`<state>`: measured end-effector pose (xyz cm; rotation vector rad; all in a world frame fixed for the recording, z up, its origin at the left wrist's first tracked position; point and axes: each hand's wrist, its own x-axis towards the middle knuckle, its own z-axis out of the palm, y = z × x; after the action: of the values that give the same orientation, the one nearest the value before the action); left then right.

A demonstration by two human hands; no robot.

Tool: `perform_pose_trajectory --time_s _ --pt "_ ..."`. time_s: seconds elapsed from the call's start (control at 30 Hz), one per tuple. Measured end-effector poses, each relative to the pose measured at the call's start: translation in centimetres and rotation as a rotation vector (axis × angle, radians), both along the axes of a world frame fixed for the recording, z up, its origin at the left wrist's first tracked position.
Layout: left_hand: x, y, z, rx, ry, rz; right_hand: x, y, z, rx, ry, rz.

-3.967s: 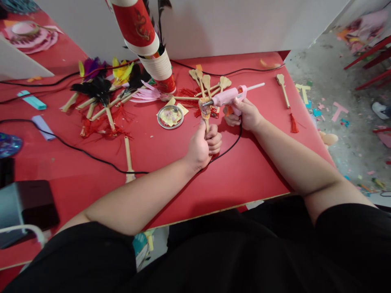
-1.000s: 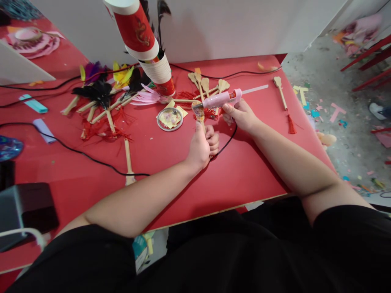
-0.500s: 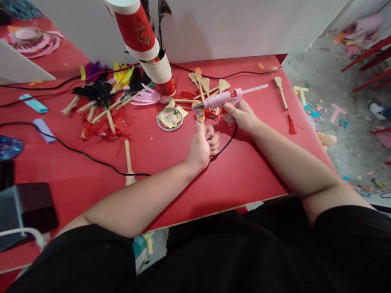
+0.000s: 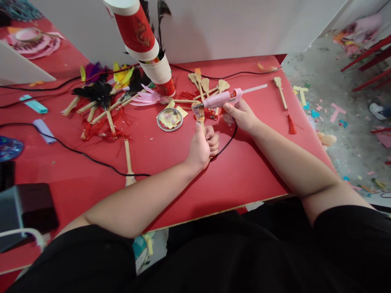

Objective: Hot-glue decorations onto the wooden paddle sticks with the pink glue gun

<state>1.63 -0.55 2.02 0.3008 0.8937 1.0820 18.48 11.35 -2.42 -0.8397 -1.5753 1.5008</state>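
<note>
My left hand (image 4: pixel 203 147) is closed in a fist round the handle of a small wooden fan stick (image 4: pixel 200 115), held upright above the red table (image 4: pixel 171 179). My right hand (image 4: pixel 241 116) grips a pink glue gun (image 4: pixel 221 99) with a white glue stick out of its back. The gun's nozzle touches the head of the fan stick. The gun's black cord (image 4: pixel 227 142) curls down between my two hands.
A pile of bare wooden fan sticks (image 4: pixel 206 84) lies behind the gun. Feathered sticks with red tassels (image 4: pixel 100 101) lie at the left. A tilted stack of red-and-white paper cups (image 4: pixel 145 44), a round tin lid (image 4: pixel 170 119) and a single stick with a tassel (image 4: pixel 282 95) are nearby.
Since four seconds ago the glue gun has tilted flatter and both hands shifted slightly. Over the last second almost nothing has moved.
</note>
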Motion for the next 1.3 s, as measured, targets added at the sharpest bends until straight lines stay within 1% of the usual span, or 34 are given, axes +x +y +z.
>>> perform_pose_trajectory --time_s 0.1,0.23,0.4,0.6,0.87,0.97,1.07,1.3 --pt "-0.02 0.01 -0.15 -0.006 -0.008 0.003 -0.03 -0.03 0.18 0.013 0.006 0.000" --pt "-0.07 0.04 -0.32 -0.012 -0.022 0.000 -0.08 -0.08 0.30 -0.008 0.005 -0.023" --pt "-0.05 0.01 -0.33 -0.001 -0.014 0.004 0.07 0.03 0.04 0.017 -0.001 -0.005" --pt "-0.02 0.01 -0.33 -0.011 -0.015 0.011 0.20 0.09 -0.15 -0.016 -0.021 -0.024" --pt "0.00 0.05 -0.14 -0.012 0.001 0.012 -0.05 -0.05 0.24 0.030 -0.019 -0.020" --pt "-0.24 0.15 -0.05 0.002 -0.015 -0.018 -0.04 0.10 0.22 0.041 -0.003 -0.002" --pt "-0.59 0.36 -0.09 0.000 -0.046 -0.037 -0.05 0.15 0.31 0.016 0.019 -0.006" --pt "-0.83 0.64 -0.06 -0.034 -0.085 -0.012 0.07 -0.02 0.49 0.022 0.059 -0.001"
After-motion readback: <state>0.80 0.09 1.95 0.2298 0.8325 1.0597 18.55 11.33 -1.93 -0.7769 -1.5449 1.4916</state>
